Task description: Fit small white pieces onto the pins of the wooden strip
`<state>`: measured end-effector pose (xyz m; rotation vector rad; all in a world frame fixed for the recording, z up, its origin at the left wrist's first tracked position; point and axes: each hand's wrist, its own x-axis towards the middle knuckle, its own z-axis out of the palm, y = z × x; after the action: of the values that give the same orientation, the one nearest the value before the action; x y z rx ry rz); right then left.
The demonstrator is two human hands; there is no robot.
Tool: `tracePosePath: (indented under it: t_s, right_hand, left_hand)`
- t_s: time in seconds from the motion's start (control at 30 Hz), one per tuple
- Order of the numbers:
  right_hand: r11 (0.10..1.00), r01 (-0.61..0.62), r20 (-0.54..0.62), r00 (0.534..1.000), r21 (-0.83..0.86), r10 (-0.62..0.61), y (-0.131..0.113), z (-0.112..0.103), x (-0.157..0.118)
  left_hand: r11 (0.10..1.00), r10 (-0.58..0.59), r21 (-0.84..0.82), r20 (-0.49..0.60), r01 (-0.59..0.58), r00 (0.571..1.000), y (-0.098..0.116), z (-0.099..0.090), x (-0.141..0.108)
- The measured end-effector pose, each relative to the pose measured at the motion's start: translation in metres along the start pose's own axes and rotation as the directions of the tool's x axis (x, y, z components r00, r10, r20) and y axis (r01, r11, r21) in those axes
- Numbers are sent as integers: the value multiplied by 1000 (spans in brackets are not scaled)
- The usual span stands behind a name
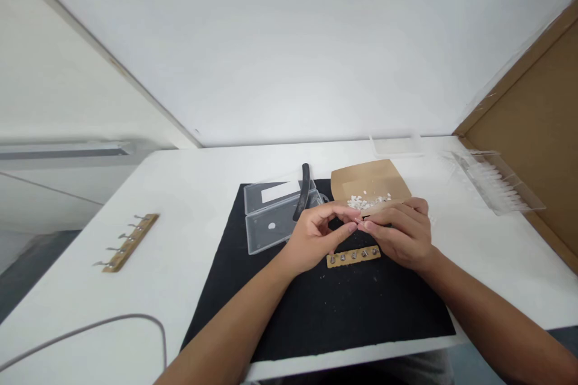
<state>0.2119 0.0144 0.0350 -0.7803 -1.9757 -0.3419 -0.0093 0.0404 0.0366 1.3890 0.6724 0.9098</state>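
My left hand (318,233) and my right hand (401,231) meet fingertip to fingertip above the black mat (334,313). Both are closed in a pinch around something small and pinkish that I cannot make out. Just below them a wooden strip (348,257) with several metal clips lies on the mat. Behind my fingers, small white pieces (361,202) are heaped on a sheet of brown paper (374,174). An open clear plastic case (262,230) lies left of my left hand, with a curved black tool (304,192) across it.
At the left of the white table (189,192) lies another wooden strip (130,245) with metal clips. A clear tray (497,183) of transparent pieces stands at the right, beside a brown panel (533,120). A grey cable (135,316) curves over the front left.
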Motion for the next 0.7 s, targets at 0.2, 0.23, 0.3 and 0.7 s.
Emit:
tracePosePath:
  t_s: [0.2,0.23,0.3,0.7]
  right_hand:
    - [988,-84,55,996,132,77,0,1,0]
    - [981,-103,66,994,164,93,0,1,0]
    - [965,-138,81,989,221,122,0,1,0]
    - [811,-385,217,922,440,320,-2,5,-2]
  left_hand:
    - [998,0,63,8,0,1000,3,-3,1]
    - [997,0,73,11,-1,1000,4,-4,1]
    - [996,-8,89,19,6,1000,4,-5,1]
    - [975,-73,212,45,62,996,9,1,-4]
